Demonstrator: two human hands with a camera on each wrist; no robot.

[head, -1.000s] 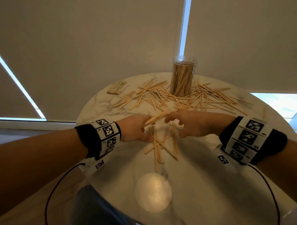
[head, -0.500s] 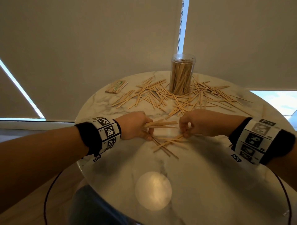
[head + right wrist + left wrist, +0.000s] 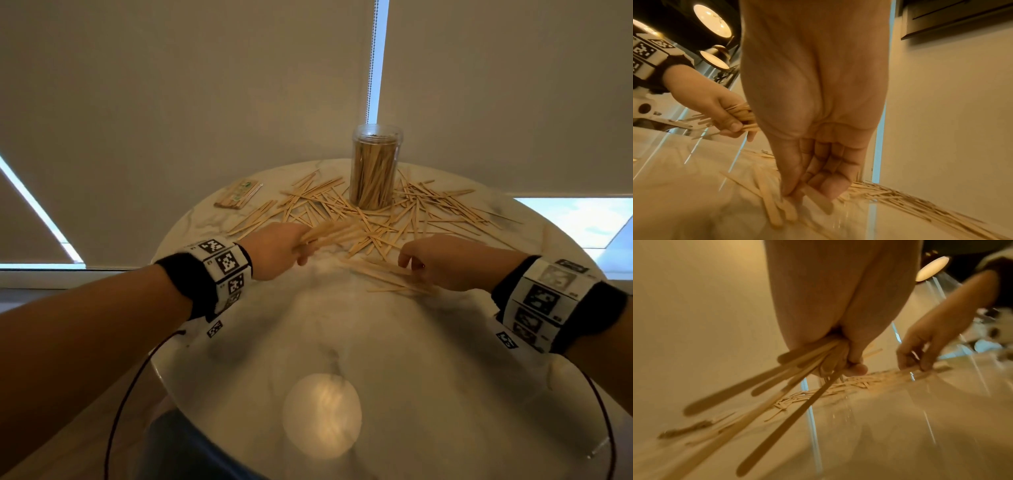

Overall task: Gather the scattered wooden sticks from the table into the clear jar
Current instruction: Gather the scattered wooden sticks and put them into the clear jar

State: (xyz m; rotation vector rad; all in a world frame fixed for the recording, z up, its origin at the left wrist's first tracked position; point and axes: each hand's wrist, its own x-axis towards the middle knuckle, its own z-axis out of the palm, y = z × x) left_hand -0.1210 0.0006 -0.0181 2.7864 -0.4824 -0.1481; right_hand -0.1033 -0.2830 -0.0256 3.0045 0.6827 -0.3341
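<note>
Wooden sticks (image 3: 394, 219) all around clear jar (image 3: 374, 168) — sealed stick packet (image 3: 238, 194) far left.

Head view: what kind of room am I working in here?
Likely a home or office room: a round marble-look table stands against windows covered by roller blinds, and round ceiling lamps show overhead.

Clear jar (image 3: 375, 166) at table's (image 3: 411, 377) far edge, sticks inside; loose sticks (image 3: 428, 212) fanned around its base; small packet (image 3: 238, 195) far left; both hands nearer, before the scatter
</note>
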